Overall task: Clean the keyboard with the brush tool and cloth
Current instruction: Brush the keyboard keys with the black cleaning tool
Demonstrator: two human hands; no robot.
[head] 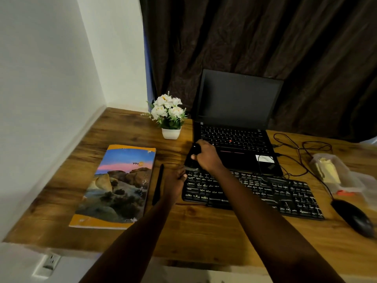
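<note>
On the desk (204,231), right hand (206,154) grips brush (191,158) at keyboard (255,190) corner.

**My tally from the head camera**

I count two hands in view, one left hand (176,180) and one right hand (206,156). There is one desk (204,231). On it I make out one laptop (238,111), one keyboard (265,193), one mouse (354,218), one brush (191,158), one slim black pen (158,184), one book (120,186) and one pot of white flowers (171,119). I also see one clear plastic packet (334,172) and one wall socket (48,264). The cables (295,144) overlap too much for me to number.
</note>
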